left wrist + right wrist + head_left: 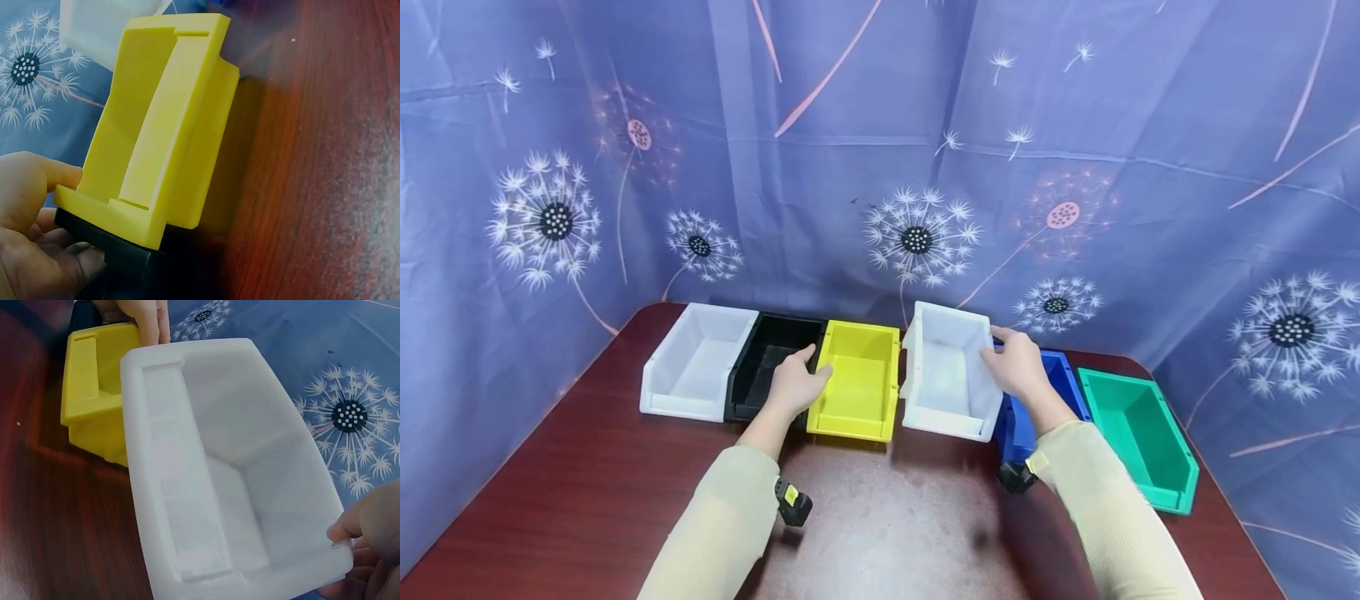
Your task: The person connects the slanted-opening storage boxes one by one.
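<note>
My left hand (793,383) grips the left wall of a yellow plastic storage bin (857,400), thumb over its rim on the inside. In the left wrist view, its other fingers curl down beside the black bin (112,240), which sits against the yellow one. A white bin (946,367) stands turned at a slight angle to the right of the yellow bin. Its right wall is pinched by my right hand (1021,367), thumb inside the rim and fingers behind (375,528). Both held bins look hollow, with nothing inside them.
Another white bin (700,354) stands at the row's left end, beside the black one. To the right, a blue bin (1062,379) is partly hidden by my right hand and forearm; a green bin (1142,433) lies beyond. A dandelion-print curtain (820,167) hangs behind the dark red table (572,492).
</note>
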`<state>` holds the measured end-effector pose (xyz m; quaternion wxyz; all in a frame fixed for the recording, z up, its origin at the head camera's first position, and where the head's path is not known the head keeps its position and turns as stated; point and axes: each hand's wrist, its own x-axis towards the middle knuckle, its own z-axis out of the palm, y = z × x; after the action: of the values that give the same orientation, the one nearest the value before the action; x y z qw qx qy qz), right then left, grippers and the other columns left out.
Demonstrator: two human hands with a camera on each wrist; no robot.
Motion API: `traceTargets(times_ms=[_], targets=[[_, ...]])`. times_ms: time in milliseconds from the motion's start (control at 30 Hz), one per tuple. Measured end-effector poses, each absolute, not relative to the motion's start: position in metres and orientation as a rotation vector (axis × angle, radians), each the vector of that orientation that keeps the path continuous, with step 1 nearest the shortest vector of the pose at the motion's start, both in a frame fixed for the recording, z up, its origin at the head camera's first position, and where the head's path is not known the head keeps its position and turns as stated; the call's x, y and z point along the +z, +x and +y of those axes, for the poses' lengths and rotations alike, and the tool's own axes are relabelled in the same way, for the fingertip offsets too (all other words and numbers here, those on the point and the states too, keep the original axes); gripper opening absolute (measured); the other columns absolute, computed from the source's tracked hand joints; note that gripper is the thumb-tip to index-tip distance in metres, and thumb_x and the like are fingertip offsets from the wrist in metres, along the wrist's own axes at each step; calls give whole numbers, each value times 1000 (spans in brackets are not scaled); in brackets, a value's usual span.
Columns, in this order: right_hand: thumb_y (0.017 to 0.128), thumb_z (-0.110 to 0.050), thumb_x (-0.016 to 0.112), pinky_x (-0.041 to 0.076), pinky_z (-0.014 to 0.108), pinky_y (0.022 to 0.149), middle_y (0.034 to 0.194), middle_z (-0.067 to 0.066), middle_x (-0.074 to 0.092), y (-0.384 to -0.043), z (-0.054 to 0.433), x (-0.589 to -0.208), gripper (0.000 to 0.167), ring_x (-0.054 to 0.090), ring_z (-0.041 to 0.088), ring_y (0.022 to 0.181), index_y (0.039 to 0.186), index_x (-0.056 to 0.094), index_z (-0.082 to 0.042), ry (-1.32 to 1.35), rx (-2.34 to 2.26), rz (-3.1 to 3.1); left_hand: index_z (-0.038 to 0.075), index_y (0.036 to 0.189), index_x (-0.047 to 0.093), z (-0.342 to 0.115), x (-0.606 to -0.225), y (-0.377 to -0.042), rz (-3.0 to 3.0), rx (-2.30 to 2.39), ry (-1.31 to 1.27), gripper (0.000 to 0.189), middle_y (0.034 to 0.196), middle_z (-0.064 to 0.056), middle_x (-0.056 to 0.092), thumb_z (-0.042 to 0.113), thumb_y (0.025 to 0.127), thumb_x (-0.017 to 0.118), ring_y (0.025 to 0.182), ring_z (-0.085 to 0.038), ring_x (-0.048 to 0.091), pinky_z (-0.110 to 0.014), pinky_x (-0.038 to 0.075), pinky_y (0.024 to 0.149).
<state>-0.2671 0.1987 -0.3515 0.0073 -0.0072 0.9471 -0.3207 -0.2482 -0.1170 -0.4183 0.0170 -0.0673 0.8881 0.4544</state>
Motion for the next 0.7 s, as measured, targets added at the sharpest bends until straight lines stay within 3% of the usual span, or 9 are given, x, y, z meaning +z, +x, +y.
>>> traceTargets(times_ms=[700], targets=[[95,-18,47,57,41,73,120,28,61,-275,194,-347,53,64,37,104,144,36,1,-30,-966,2942,2,145,35,-117,-418,-247,2779,1413,-205,60,149,-18,38,25,93,55,138,-34,34,-48,33,110]])
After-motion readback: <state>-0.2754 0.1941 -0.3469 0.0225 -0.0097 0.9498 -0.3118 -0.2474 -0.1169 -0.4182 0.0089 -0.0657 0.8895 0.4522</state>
